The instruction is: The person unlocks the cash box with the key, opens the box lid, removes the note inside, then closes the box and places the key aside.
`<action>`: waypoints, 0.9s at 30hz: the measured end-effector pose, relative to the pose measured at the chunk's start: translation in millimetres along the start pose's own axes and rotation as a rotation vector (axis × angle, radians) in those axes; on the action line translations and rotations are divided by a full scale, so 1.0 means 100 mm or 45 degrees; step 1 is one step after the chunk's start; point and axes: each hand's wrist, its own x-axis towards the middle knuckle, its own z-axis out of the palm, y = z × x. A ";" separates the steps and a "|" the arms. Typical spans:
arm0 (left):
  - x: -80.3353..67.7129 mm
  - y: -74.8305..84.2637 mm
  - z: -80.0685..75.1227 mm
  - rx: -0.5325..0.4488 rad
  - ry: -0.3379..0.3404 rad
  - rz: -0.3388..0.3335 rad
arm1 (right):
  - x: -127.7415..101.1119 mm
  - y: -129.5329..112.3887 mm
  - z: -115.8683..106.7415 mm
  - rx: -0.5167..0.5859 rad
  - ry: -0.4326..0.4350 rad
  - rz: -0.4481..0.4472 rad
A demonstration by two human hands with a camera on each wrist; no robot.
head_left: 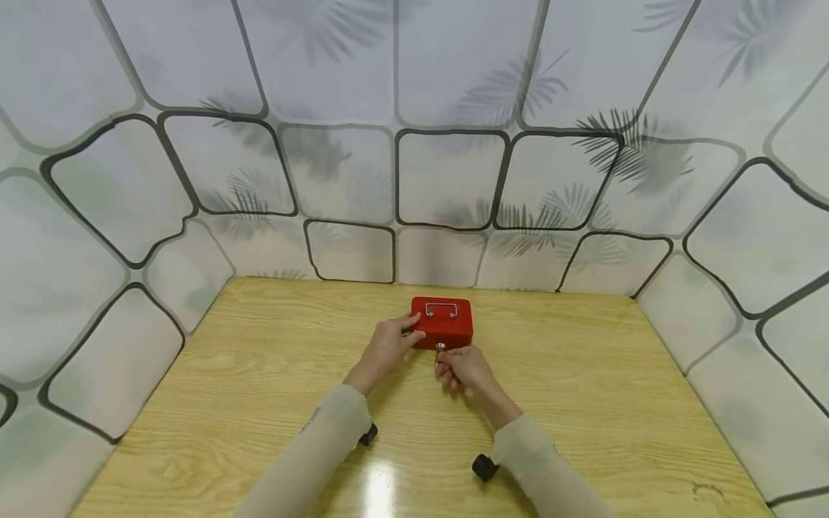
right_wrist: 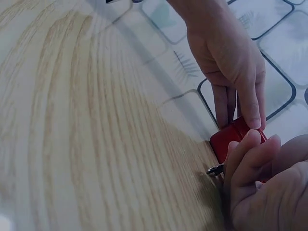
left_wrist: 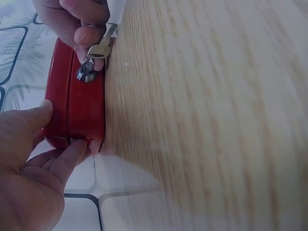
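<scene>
A small red metal cash box stands on the table, with a folded wire handle on its lid. My left hand grips the box at its left end, fingertips on the lid and the end wall. At the front face, my right hand pinches a key at the round silver lock. A second key hangs beside it from a ring. The right fingers partly hide the key at the lock. In the right wrist view, curled fingers cover much of the box.
The light wood-grain table runs back to a pale curtain with a dark stone-and-leaf pattern, which also hangs along both sides. Black wrist devices sit under the light sleeves.
</scene>
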 end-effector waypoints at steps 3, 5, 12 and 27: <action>0.00 0.00 0.00 -0.008 -0.002 0.006 | 0.01 0.00 -0.01 0.062 -0.020 0.046; 0.00 0.00 0.00 -0.010 -0.002 0.007 | 0.02 0.00 -0.02 0.093 -0.029 0.073; 0.02 -0.02 0.01 -0.001 0.002 0.009 | 0.05 0.00 -0.06 0.207 -0.119 0.141; 0.03 -0.03 0.03 0.018 0.057 0.088 | 0.09 -0.01 -0.12 0.417 -0.327 0.273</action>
